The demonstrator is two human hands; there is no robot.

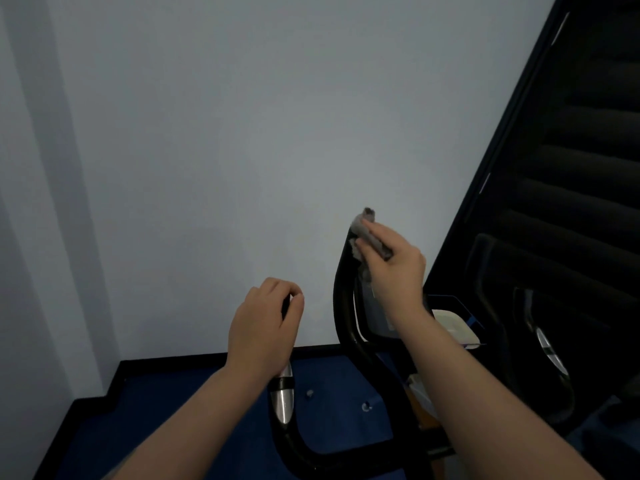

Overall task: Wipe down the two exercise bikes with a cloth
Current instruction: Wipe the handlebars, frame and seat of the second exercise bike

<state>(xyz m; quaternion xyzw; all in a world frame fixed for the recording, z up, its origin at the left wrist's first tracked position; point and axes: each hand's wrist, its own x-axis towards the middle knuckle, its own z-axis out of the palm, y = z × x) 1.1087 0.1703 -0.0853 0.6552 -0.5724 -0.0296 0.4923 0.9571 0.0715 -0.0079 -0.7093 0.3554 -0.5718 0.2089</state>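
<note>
Both handlebar (341, 299) tips hand-hidden.

open wall (207, 150) left, dark shutter (571, 168) right

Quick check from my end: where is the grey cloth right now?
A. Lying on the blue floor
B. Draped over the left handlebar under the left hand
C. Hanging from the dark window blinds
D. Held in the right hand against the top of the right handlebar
D: the right hand grips the grey cloth against the top end of the right handlebar, while the left hand holds the left handlebar with no cloth.
</note>
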